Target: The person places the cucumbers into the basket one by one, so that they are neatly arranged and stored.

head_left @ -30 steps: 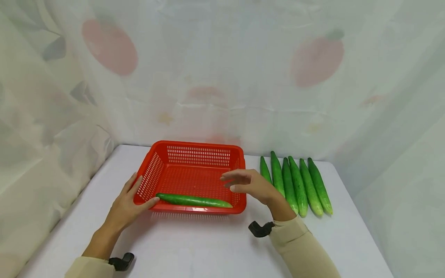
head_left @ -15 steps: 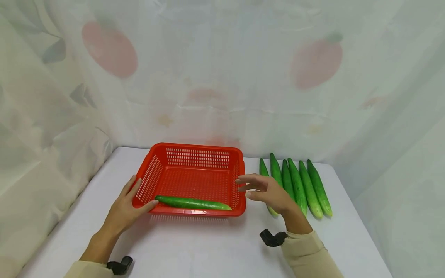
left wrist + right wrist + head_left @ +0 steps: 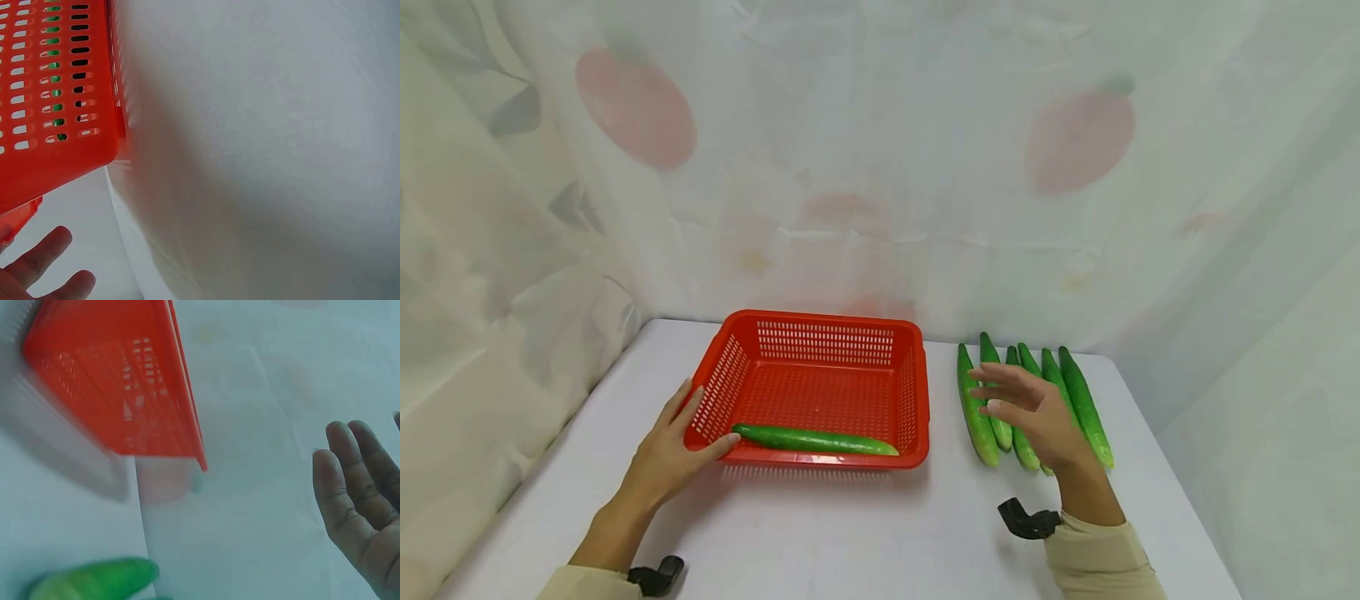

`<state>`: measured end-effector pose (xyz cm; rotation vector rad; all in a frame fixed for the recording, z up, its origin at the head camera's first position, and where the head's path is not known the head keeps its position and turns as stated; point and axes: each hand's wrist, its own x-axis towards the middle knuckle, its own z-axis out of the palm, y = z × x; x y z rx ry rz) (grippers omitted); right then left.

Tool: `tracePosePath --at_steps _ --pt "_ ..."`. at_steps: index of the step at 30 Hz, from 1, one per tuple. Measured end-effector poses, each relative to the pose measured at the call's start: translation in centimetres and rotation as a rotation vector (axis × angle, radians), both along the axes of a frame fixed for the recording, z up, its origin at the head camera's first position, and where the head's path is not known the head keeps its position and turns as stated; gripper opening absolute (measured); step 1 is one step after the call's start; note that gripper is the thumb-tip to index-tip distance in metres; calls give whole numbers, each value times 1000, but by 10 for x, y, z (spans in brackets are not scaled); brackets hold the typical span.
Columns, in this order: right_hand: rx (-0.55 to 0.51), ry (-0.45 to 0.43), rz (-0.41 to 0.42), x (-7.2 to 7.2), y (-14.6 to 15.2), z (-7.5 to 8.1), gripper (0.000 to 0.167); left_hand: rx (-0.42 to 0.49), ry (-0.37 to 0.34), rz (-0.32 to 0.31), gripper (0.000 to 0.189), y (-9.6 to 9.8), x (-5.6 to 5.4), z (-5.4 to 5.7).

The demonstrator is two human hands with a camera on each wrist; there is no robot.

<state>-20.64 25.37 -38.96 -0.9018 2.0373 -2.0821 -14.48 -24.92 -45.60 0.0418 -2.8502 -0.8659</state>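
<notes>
A red plastic basket [image 3: 831, 459] stands on the table, with one green cucumber [image 3: 812, 439] lying along its front wall inside. My left hand [image 3: 662, 462] rests at the basket's front-left corner, fingers spread along the left side and thumb touching the front rim. In the left wrist view, the fingers [image 3: 47, 244] stick out straight below the basket wall. Over the row of cucumbers [image 3: 1086, 408] at the right hovers my right hand [image 3: 1041, 417], its fingers loosely bent and holding nothing. It partly hides several of them. The leftmost cucumber [image 3: 976, 417] shows fully.
A white cloth covers the table [image 3: 820, 533]. Behind it hangs a pale curtain [image 3: 850, 150] with fruit prints, and more sheeting [image 3: 490, 333] closes off the left side. The basket's right wall stands a short way from the cucumber row.
My right hand has moved right, from above the basket's right side to above the cucumbers. The left hand keeps its place at the basket, and the cucumber inside lies as before.
</notes>
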Motion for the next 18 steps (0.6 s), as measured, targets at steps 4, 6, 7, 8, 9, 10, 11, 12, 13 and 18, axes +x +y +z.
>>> tracePosePath --at_steps 4,6,7,8,9,10,11,12,13,18 --pt "-17 20 -41 3 15 4 46 -4 -1 -1 102 0 -1 0" --pt "-29 35 -57 4 22 6 47 -6 0 1 102 0 -1 0" --pt "-37 40 -59 5 25 8 47 -6 -3 0 102 0 -1 0" --pt "-42 41 -62 6 29 9 47 -6 -7 0 102 0 -1 0" --pt "-39 48 -68 7 32 9 47 -7 -9 0 102 0 -1 0" --pt "-42 50 -70 7 35 10 47 -7 -8 1 102 0 -1 0" --pt "-43 56 -73 8 38 11 47 -8 -8 2 102 0 -1 0" --pt "-45 63 -74 8 42 11 48 -8 -8 3 102 0 -1 0" --pt "-47 63 -79 9 45 12 48 -8 -10 1 102 0 -1 0" --pt "-81 69 -94 9 61 15 48 -11 -4 -1 102 0 -1 0"
